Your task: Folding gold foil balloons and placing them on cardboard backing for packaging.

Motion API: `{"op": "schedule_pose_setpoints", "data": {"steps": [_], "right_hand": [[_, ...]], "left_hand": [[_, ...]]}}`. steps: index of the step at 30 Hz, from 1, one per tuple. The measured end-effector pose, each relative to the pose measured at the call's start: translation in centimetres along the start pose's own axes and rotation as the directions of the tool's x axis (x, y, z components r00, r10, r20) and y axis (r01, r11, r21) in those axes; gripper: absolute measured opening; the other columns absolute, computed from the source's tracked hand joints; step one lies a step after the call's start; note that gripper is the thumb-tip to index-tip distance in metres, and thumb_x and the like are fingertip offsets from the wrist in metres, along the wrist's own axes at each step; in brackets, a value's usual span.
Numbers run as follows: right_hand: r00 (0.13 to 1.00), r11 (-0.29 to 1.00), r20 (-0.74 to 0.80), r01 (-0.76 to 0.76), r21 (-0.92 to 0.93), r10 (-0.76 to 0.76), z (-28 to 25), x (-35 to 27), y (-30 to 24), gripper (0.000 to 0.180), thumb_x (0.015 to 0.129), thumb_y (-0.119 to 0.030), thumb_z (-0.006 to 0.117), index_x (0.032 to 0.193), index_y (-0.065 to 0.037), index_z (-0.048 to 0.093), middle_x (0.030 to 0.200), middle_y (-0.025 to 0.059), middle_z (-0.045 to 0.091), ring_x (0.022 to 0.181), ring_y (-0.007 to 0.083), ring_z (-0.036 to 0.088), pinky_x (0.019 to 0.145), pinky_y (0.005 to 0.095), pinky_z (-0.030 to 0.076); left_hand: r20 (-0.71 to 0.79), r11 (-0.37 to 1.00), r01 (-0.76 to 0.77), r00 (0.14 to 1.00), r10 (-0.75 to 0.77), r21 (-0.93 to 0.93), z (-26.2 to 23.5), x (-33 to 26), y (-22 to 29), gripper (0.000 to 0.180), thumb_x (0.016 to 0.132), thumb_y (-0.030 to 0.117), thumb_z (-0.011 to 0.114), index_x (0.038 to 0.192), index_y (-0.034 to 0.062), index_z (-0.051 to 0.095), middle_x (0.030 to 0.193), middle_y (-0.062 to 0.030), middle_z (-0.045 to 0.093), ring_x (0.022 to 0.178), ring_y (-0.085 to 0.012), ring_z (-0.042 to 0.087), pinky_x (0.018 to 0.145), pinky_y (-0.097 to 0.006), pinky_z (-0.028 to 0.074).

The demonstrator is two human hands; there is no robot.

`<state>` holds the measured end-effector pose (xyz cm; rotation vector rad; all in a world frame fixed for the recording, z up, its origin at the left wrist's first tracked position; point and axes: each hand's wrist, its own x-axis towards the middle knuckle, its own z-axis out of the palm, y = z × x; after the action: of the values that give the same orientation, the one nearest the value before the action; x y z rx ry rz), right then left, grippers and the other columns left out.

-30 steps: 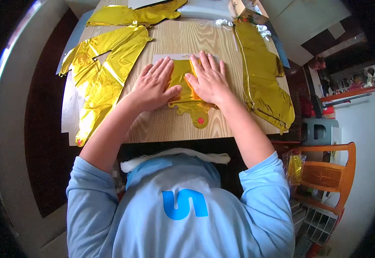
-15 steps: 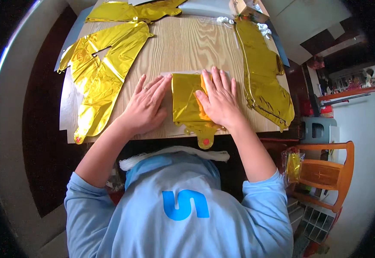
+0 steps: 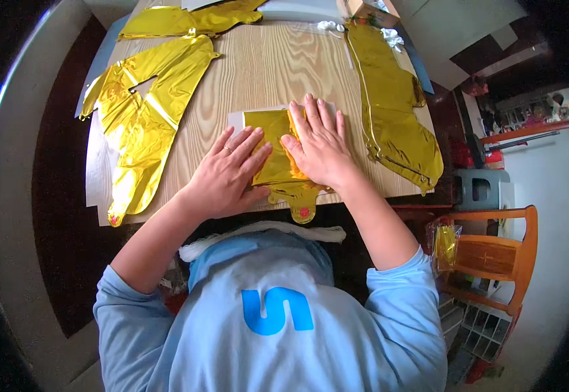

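Observation:
A folded gold foil balloon [image 3: 268, 147] lies near the table's front edge, on a pale sheet [image 3: 237, 120] that shows behind its far left corner. Its rounded tab with a red spot [image 3: 304, 213] hangs toward me over the edge. My left hand [image 3: 229, 166] lies flat with fingers stretched over the balloon's left side. Along the right side my right hand [image 3: 320, 144] presses down, fingers extended and slightly spread. What lies under both palms is hidden.
Flat gold foil balloons lie at the left [image 3: 147, 111], the far left [image 3: 173, 23] and the right [image 3: 395, 111] of the wooden table [image 3: 265, 65]. A cardboard box [image 3: 370, 12] stands at the far right. Beyond the table's right side is a wooden chair [image 3: 493, 251].
My left hand has moved right, from beside the folded balloon onto its left side. The right hand keeps its place on the balloon. The whole view has shifted slightly.

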<state>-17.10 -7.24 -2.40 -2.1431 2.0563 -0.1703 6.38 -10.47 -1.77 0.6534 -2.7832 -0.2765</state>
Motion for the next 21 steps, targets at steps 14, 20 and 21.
{"op": "schedule_pose_setpoints", "data": {"steps": [14, 20, 21], "right_hand": [[1.0, 0.999, 0.004, 0.012, 0.032, -0.012, -0.2, 0.1, 0.4, 0.068, 0.104, -0.05, 0.035, 0.159, -0.011, 0.022, 0.167, 0.0183, 0.01, 0.154, 0.0368, 0.005, 0.122, 0.0563, 0.0], [0.979, 0.685, -0.088, -0.063, 0.726, 0.184, -1.6, 7.1, 7.4, 0.045, 0.1, -0.035, 0.057, 0.134, -0.005, 0.06, 0.132, 0.0219, 0.061, 0.115, 0.0261, 0.066, 0.101, 0.0418, 0.048], [0.96, 0.739, -0.165, -0.06, 0.671, 0.227, -3.6, 9.2, 8.2, 0.035, 0.098, -0.03, 0.061, 0.121, -0.005, 0.066, 0.12, 0.0184, 0.067, 0.099, 0.0218, 0.069, 0.089, 0.0377, 0.051]], "left_hand": [[-0.191, 0.97, -0.244, 0.952, 0.237, -0.015, -0.3, 1.1, -0.7, 0.045, 0.069, 0.015, 0.073, 0.112, 0.0055, 0.066, 0.114, -0.0109, 0.067, 0.113, -0.0287, 0.064, 0.105, -0.055, 0.045], [-0.246, 0.966, -0.229, 0.95, 0.195, -0.118, 0.6, 0.8, -0.9, 0.039, 0.07, 0.011, 0.07, 0.108, 0.0042, 0.066, 0.113, -0.0104, 0.065, 0.111, -0.0298, 0.064, 0.103, -0.054, 0.046], [-0.248, 0.969, -0.218, 0.951, 0.185, -0.115, 0.4, 0.7, -1.0, 0.039, 0.07, 0.011, 0.07, 0.108, 0.0041, 0.066, 0.112, -0.0103, 0.065, 0.11, -0.0296, 0.064, 0.103, -0.054, 0.047]]}}
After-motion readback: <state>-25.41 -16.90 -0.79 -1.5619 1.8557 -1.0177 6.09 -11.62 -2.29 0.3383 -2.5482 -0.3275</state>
